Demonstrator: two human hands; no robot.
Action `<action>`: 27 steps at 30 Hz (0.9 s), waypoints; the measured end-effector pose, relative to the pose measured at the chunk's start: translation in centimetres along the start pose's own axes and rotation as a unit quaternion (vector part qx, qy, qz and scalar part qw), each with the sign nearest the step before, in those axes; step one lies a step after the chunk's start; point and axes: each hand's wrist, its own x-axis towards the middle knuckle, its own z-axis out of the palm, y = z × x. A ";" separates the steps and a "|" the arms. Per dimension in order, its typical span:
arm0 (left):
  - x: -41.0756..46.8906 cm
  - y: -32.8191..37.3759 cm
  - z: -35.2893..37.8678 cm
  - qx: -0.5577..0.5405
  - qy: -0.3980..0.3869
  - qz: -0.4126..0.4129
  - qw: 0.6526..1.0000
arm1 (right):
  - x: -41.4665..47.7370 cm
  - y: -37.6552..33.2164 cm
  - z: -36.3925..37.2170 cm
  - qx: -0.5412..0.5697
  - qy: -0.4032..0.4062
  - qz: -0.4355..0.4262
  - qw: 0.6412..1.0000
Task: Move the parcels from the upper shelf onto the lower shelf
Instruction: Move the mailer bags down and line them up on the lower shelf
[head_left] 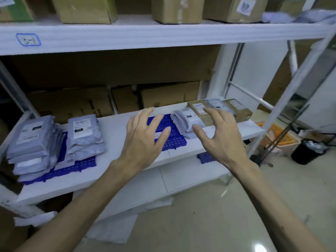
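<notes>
Head: left hand, right hand outstretched

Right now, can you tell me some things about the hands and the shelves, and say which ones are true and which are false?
1. The left hand and the right hand are both open and hold nothing. True.
2. The mat by the left hand is red. False: it is blue.
3. Brown boxes stand on the top shelf. True.
4. The grey parcels at the far left lie one by one, not piled. False: they are stacked in piles.
5. A black bin stands on the floor at the right. True.
</notes>
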 end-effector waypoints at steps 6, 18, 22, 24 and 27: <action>5.1 11.3 4.4 0.010 -0.009 0.029 0.999 | 1.6 10.4 -7.8 0.006 0.021 0.007 1.000; 16.5 27.4 9.2 -0.009 0.044 0.133 0.990 | 7.4 24.5 -19.9 -0.026 0.078 0.011 0.997; 20.6 29.7 10.3 -0.018 0.059 0.142 0.988 | 11.0 27.1 -21.4 -0.034 0.091 -0.007 0.995; 22.5 30.4 11.0 -0.024 0.073 0.149 0.986 | 13.0 28.3 -21.7 -0.041 0.095 -0.016 0.994; 25.6 31.1 12.1 -0.034 0.101 0.157 0.982 | 16.3 30.2 -21.9 -0.056 0.101 -0.035 0.993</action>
